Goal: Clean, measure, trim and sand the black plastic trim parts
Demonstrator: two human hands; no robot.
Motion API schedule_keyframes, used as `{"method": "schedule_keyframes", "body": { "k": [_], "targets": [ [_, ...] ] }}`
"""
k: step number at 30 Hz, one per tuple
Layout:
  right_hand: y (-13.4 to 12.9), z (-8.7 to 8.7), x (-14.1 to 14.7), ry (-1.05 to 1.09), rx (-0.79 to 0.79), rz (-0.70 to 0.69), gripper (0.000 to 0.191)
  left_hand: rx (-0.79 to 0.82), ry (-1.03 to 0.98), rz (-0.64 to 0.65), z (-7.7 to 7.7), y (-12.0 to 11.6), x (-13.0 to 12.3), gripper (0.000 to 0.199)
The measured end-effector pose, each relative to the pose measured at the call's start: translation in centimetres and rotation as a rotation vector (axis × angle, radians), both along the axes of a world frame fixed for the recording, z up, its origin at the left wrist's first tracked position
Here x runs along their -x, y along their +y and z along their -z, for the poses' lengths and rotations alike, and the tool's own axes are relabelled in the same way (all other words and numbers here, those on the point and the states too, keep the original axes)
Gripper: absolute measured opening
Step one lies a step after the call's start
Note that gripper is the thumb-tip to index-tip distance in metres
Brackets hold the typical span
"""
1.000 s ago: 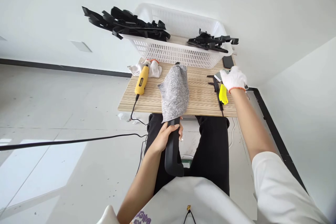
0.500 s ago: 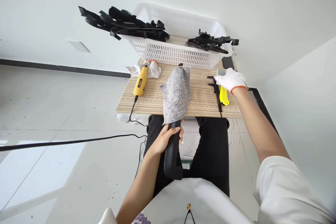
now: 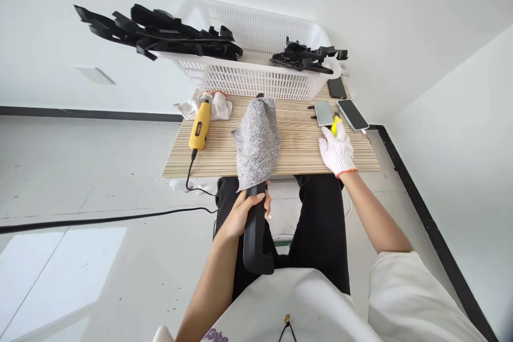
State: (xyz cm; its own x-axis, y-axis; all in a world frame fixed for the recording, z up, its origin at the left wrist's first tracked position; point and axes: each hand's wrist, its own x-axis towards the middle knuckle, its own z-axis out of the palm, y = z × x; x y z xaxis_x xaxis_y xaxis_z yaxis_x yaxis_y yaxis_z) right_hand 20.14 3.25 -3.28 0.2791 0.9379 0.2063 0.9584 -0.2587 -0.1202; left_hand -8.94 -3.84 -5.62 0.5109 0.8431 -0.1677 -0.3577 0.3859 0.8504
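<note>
My bare left hand (image 3: 252, 208) is wrapped around the lower part of a long black plastic part (image 3: 255, 246), which has a hooked lower end. Over its upper part lies a grey mottled cloth (image 3: 258, 141), hiding most of that end; a dark tip pokes out at the top. In a white glove with an orange cuff, my right hand (image 3: 337, 152) rests low over the table's right side, fingers closed around a yellow utility knife (image 3: 336, 125). Just ahead lies a grey-green square pad (image 3: 324, 113), on top of black calipers (image 3: 311, 112) whose jaws stick out.
At the back stands a white plastic basket (image 3: 248, 77) with black plastic parts (image 3: 176, 37) jutting over its left rim. A yellow corded rotary tool (image 3: 200, 127) lies by a crumpled white glove (image 3: 220, 107) at left. A phone (image 3: 352, 114) with a cable and a black object (image 3: 337, 87) lie at right.
My right hand has drawn back from beside the square pad towards the table's front edge and closed on the utility knife. The view has shifted; my left hand keeps its hold.
</note>
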Motion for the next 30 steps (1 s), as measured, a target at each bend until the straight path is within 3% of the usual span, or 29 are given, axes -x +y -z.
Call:
{"method": "schedule_keyframes", "body": {
  "k": [5,16,21,24,26,28,30],
  "targets": [
    [2.9,-0.1,-0.9,0.013,0.02,-0.011,0.05,0.007,0.026,0.019,-0.2,0.0,0.0,0.023],
    [6.0,0.1,-4.0,0.039,-0.028,-0.098,0.042,0.018,0.032,0.004,-0.3,0.1,-0.2,0.026],
    [4.4,-1.1,-2.5,0.053,-0.245,-0.065,0.039,0.022,0.015,-0.008,-0.4,0.0,-0.3,0.026],
    [0.6,-2.9,1.2,0.118,-0.419,-0.069,0.046,0.046,0.017,-0.023,-0.4,0.0,-0.4,0.028],
    [-2.5,-5.3,4.0,0.221,-0.531,-0.145,0.05,0.064,0.027,-0.018,-0.3,0.0,-0.5,0.029],
    [-5.4,-8.4,6.4,0.272,-0.48,-0.336,0.048,0.076,0.033,-0.009,-0.1,0.1,-0.6,0.03],
    [-7.5,-11.5,8.3,0.217,-0.255,-0.572,0.04,0.094,0.057,-0.019,0.0,0.2,-0.6,0.03]
  ]
}}
